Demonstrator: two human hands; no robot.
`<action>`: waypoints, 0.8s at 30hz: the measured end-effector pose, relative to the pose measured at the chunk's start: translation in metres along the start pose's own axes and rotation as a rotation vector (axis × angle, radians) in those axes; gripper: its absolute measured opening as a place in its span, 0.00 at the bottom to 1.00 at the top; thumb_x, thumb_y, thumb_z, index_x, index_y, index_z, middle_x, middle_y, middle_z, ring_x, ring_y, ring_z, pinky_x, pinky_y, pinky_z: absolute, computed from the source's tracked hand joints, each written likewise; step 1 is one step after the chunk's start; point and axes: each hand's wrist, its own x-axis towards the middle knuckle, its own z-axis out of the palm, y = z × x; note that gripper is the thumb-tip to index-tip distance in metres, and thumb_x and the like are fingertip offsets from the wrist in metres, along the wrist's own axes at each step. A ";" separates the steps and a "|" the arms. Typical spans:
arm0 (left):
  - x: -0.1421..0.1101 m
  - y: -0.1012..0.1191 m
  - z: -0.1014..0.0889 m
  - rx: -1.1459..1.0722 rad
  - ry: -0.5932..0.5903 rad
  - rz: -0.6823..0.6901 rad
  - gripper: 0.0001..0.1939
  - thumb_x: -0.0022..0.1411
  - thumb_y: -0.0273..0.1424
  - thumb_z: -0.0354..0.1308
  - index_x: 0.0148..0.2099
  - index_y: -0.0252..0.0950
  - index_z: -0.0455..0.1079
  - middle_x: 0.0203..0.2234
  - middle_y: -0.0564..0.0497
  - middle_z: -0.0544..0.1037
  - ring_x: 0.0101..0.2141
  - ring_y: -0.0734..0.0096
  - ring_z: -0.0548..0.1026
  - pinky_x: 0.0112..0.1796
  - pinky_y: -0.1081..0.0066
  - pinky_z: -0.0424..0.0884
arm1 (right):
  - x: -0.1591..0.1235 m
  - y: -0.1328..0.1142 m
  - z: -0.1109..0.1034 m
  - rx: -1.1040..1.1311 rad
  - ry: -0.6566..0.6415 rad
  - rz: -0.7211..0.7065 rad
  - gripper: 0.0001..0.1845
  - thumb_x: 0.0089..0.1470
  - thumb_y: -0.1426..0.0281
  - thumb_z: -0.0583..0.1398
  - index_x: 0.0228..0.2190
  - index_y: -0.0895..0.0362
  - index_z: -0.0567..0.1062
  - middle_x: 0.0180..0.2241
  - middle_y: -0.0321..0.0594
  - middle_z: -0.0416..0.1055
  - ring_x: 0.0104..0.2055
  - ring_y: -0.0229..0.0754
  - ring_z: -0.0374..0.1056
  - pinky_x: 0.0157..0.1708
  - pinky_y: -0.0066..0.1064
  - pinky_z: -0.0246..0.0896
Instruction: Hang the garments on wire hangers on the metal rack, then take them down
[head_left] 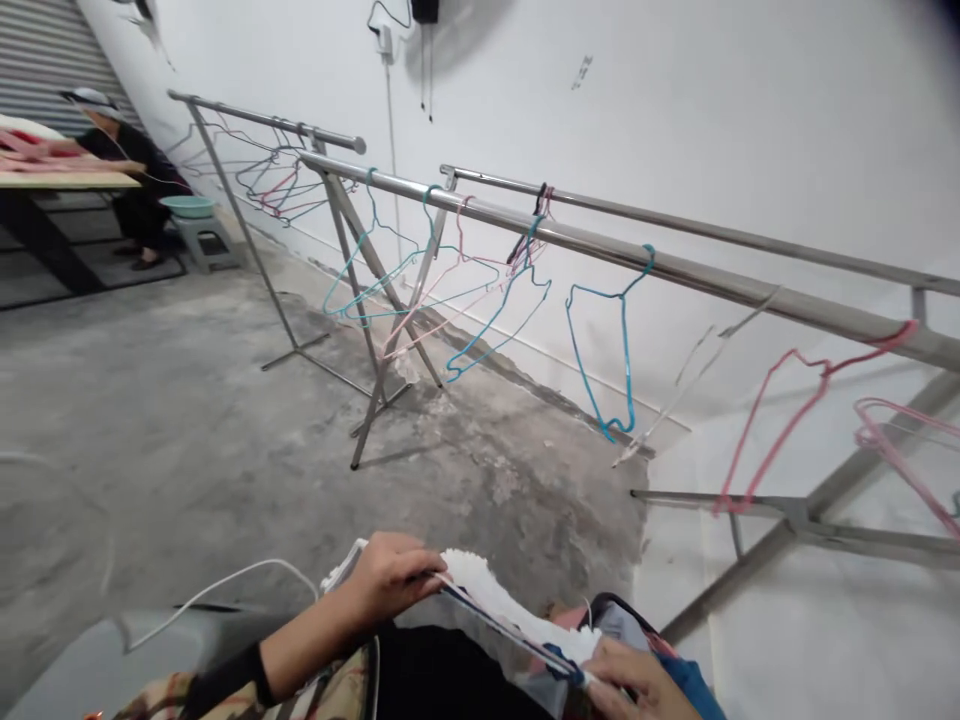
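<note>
A white piece of cloth point(495, 595) with a ruffled edge and a dark blue strip is stretched between my hands, low in the head view. My left hand point(396, 574) is closed on its upper left end, thumb and fingers pinched at the edge. At the lower right, my right hand point(634, 678) grips the other end near the dark blue part, its lower side cut off by the frame. Thin, see-through whitish material hangs below the strip over my dark-clothed lap. What kind of article the cloth is, I cannot tell.
Metal drying racks point(480, 208) carry several blue and pink hangers point(626, 345) along the white wall. Coloured fabric point(686, 680) lies beside my right hand. A white cable point(225, 580) loops at left. Far left, a person point(124, 150) sits at a table point(67, 180) near a green basin point(187, 206) on a stool.
</note>
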 end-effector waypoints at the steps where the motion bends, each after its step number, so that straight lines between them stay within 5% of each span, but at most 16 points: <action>1: -0.005 -0.006 -0.008 0.030 0.002 -0.006 0.14 0.68 0.37 0.52 0.34 0.38 0.74 0.17 0.55 0.75 0.18 0.78 0.71 0.22 0.75 0.59 | 0.012 -0.005 0.003 -0.007 -0.047 0.003 0.29 0.54 0.44 0.52 0.27 0.51 0.83 0.25 0.42 0.73 0.32 0.44 0.71 0.38 0.34 0.69; 7: -0.035 -0.058 -0.057 0.129 0.036 -0.059 0.12 0.67 0.36 0.53 0.33 0.39 0.74 0.16 0.57 0.72 0.17 0.78 0.69 0.21 0.74 0.57 | 0.086 -0.048 0.026 -0.128 -0.111 0.026 0.26 0.55 0.52 0.57 0.50 0.52 0.77 0.48 0.50 0.73 0.52 0.51 0.69 0.54 0.42 0.64; 11: -0.049 -0.101 -0.095 0.109 0.048 -0.046 0.13 0.68 0.36 0.52 0.32 0.39 0.73 0.16 0.57 0.72 0.17 0.78 0.69 0.21 0.73 0.56 | 0.150 -0.111 0.044 -0.117 -0.069 -0.107 0.23 0.57 0.57 0.57 0.52 0.50 0.74 0.56 0.50 0.68 0.58 0.51 0.65 0.59 0.44 0.60; 18: -0.074 -0.169 -0.162 0.176 0.075 -0.037 0.16 0.68 0.37 0.50 0.31 0.39 0.73 0.13 0.57 0.69 0.15 0.77 0.67 0.20 0.71 0.55 | 0.300 -0.256 0.060 0.194 0.226 -0.434 0.26 0.56 0.61 0.61 0.56 0.50 0.68 0.56 0.46 0.68 0.54 0.45 0.68 0.54 0.39 0.66; 24: -0.106 -0.208 -0.193 0.216 0.130 -0.042 0.12 0.67 0.35 0.53 0.32 0.39 0.73 0.14 0.57 0.70 0.16 0.77 0.68 0.21 0.73 0.57 | 0.445 -0.338 0.053 0.497 0.515 -0.317 0.40 0.51 0.61 0.64 0.61 0.59 0.59 0.62 0.54 0.58 0.63 0.47 0.58 0.61 0.41 0.56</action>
